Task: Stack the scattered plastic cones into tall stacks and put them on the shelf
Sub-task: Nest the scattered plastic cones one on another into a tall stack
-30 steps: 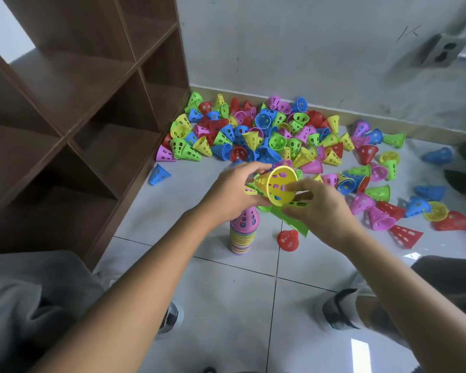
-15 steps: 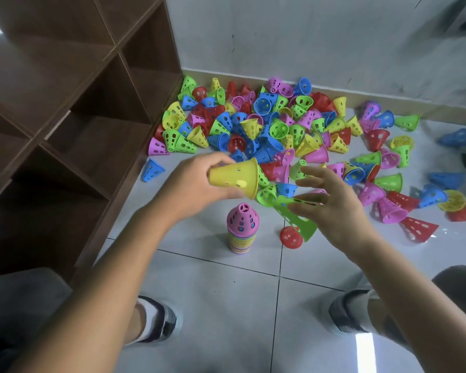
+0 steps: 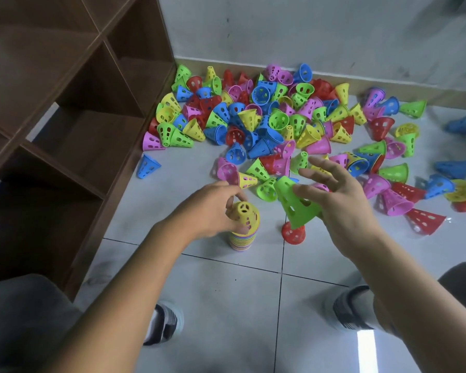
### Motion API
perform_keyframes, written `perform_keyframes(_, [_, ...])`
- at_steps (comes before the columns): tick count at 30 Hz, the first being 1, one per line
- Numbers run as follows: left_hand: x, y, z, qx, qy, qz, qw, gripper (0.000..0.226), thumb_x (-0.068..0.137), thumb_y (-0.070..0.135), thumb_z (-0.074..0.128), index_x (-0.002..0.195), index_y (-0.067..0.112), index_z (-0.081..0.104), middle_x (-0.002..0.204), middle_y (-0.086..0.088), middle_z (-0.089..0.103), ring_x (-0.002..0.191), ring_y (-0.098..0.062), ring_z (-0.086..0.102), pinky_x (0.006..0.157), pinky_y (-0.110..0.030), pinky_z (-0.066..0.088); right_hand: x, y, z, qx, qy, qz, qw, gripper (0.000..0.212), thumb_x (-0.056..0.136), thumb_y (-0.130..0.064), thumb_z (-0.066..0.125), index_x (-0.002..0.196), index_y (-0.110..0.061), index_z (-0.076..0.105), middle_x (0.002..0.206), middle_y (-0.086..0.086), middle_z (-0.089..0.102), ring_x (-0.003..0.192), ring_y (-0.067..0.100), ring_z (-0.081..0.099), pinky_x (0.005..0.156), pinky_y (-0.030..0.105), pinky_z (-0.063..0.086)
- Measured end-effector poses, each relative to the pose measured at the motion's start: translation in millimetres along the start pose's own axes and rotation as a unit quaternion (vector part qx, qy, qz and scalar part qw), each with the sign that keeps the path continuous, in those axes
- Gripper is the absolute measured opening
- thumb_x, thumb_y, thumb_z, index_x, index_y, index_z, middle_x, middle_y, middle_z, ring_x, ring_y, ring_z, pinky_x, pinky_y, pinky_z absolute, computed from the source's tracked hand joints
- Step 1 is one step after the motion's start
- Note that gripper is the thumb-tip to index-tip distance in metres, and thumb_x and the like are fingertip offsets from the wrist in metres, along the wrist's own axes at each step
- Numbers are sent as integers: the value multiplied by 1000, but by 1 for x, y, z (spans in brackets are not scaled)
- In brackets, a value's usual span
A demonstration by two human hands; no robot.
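L fingers: my left hand [image 3: 210,208] has fingers curled round the yellow cone [image 3: 246,215], pinching it at the sides; cone sits point-up on top of the stack [image 3: 243,238].
R fingers: my right hand [image 3: 342,200] has fingers spread & mostly straight; thumb lies against the green cone [image 3: 296,205]. Can't tell if I really grip it or it just rests on the thumb.
Green cone: tilted, narrow end up-left, wide rim down, just above the red cone [image 3: 293,232].
Stack: upright on the floor tile [image 3: 226,292], many colours, btwn my 2 hands, near the shelf [image 3: 65,117].
Red cone: on the floor just R of the stack, apart from it.
Pile: loose cones [image 3: 267,122] in 5 colours spread along the wall [image 3: 307,30], beyond my hands; 1 blue cone [image 3: 147,166] lies alone by the shelf edge.
Shelf: wooden cubbies on my L, no cones seen in them.
Below: my knees & 2 shoes [image 3: 164,321] at the bottom, blurred.
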State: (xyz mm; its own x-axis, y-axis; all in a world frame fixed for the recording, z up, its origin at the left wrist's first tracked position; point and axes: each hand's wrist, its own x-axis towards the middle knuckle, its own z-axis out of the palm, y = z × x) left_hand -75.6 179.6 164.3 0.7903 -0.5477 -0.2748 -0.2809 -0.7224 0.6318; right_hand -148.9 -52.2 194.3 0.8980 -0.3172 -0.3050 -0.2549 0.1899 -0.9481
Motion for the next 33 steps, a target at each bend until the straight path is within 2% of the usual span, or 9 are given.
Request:
perform_keyframes(4, [1, 14, -12, -63, 21, 14, 998, 61, 66, 46, 90, 120, 37, 63, 108, 20, 55, 93, 10, 54, 82, -17, 46, 0, -3, 2, 42, -33, 13, 998, 63, 73, 4, 79, 128, -21, 61, 115, 7, 72, 103, 33, 70, 88, 47, 57])
perform_keyframes(7, [-1, 37, -28, -190, 10, 35, 981, 54, 76, 36, 86, 125, 33, 64, 122, 17, 65, 110, -2, 62, 94, -22, 51, -2, -7, 6, 75, -74, 23, 994, 71, 64, -2, 82, 130, -20, 60, 121, 14, 69, 105, 34, 69, 96, 54, 51])
perform_keyframes(10, [-4, 52, -31, -262, -10, 69, 963, 34, 85, 21, 80, 117, 21, 70, 118, 7, 72, 110, -12, 68, 98, -32, 55, -4, -10, 10, 102, -106, 35, 989, 72, 65, 0, 79, 132, -19, 60, 127, 17, 65, 102, 31, 68, 99, 56, 49])
perform_keyframes(14, [-2, 50, -27, -295, 31, 64, 953, 22, 88, 14, 76, 110, 11, 72, 111, 0, 75, 102, -15, 72, 92, -28, 57, -7, -10, 14, 125, -115, 35, 985, 69, 70, 3, 75, 134, -15, 58, 125, 18, 65, 91, 24, 68, 78, 38, 56])
perform_keyframes(18, [-2, 44, -35, -282, 101, 64, 952, 18, 89, 15, 75, 106, 10, 72, 100, -7, 72, 93, -33, 69, 87, -40, 57, -6, -3, 10, 125, -71, 55, 988, 50, 81, -12, 73, 129, -15, 61, 127, 13, 66, 106, 26, 69, 84, 35, 58])
perform_keyframes(21, [-4, 41, -49, -257, 126, 77, 955, 19, 86, 14, 78, 103, 8, 72, 88, 4, 74, 78, -22, 72, 73, -31, 59, 0, 5, 0, 87, -12, 70, 994, 36, 89, -16, 70, 124, -16, 63, 122, 14, 68, 107, 26, 68, 90, 44, 59])
perform_keyframes(25, [-4, 32, -48, -143, 127, 74, 979, 24, 73, 36, 85, 93, 25, 76, 88, -2, 74, 82, -24, 68, 82, -44, 58, 8, 22, -13, 54, 44, 96, 993, 29, 95, -10, 64, 124, -13, 62, 118, 12, 70, 102, 25, 70, 94, 46, 56])
perform_keyframes(30, [-2, 23, -11, -54, 105, 36, 992, 27, 69, 30, 91, 90, 25, 75, 83, 11, 67, 74, -7, 60, 69, -22, 48, 13, 51, -22, 28, 71, 152, 985, 30, 97, -6, 61, 126, -8, 60, 120, 13, 69, 108, 33, 69, 96, 47, 55])
perform_keyframes(33, [-2, 15, 5, -55, 92, 25, 994, 32, 69, 31, 91, 94, 26, 73, 93, 13, 66, 78, -6, 57, 71, -21, 46, 15, 67, -26, -8, 75, 166, 983, 29, 96, -6, 61, 126, -7, 59, 117, 14, 69, 103, 32, 70, 92, 43, 57])
